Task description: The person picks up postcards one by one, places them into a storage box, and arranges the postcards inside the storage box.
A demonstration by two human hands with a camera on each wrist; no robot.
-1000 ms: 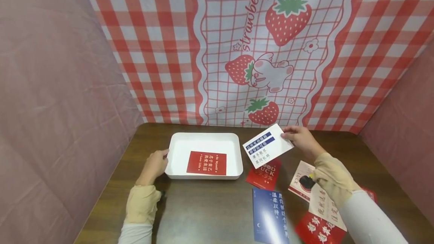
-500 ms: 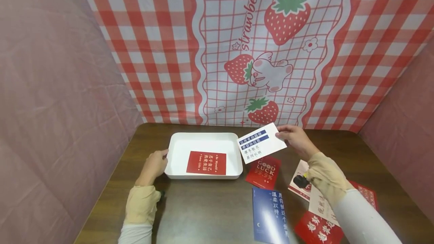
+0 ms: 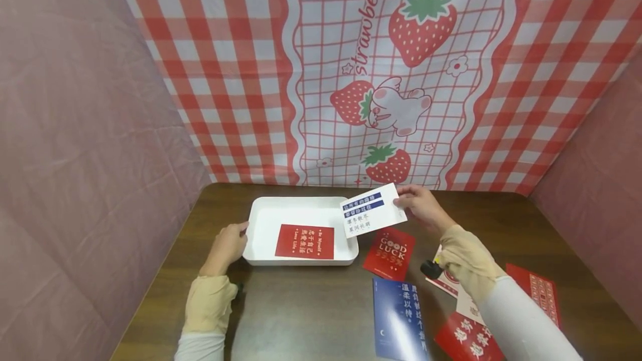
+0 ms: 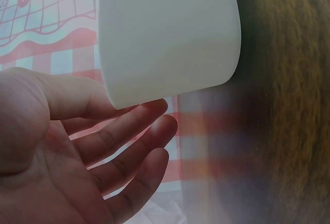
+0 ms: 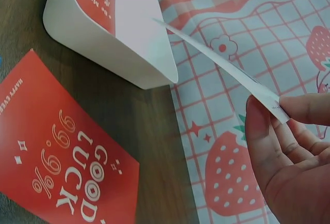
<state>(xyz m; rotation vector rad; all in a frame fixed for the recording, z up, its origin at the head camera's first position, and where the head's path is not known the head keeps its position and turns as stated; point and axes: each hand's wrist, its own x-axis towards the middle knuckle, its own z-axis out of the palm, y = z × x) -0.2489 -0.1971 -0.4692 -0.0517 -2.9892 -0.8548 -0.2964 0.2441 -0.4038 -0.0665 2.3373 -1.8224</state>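
Observation:
My right hand (image 3: 420,205) pinches a white card (image 3: 368,217) with blue bands and printed characters between thumb and fingers, at its right end. Raised and tilted, the card overlaps the right rim of a white tray (image 3: 301,261); the right wrist view shows it (image 5: 221,64) nearly edge-on. Inside the tray lies a red card (image 3: 305,241) with pale lettering. At the tray's left end, my left hand (image 3: 232,243) holds the rim with thumb and index finger. The left wrist view shows this hand (image 4: 87,141) with its other fingers loosely bent below the tray wall (image 4: 170,43).
Right of the tray lies a red "GOOD LUCK" card (image 3: 389,253), with a blue card (image 3: 398,319) nearer the front. Several more cards, among them a red one (image 3: 466,338), lie partly under my right forearm. A strawberry-print checked cloth (image 3: 251,99) hangs behind the table.
My right hand has moved left with the white card, bringing its left end over the tray's right side. More of the GOOD LUCK card now shows. The left hand stays at the tray.

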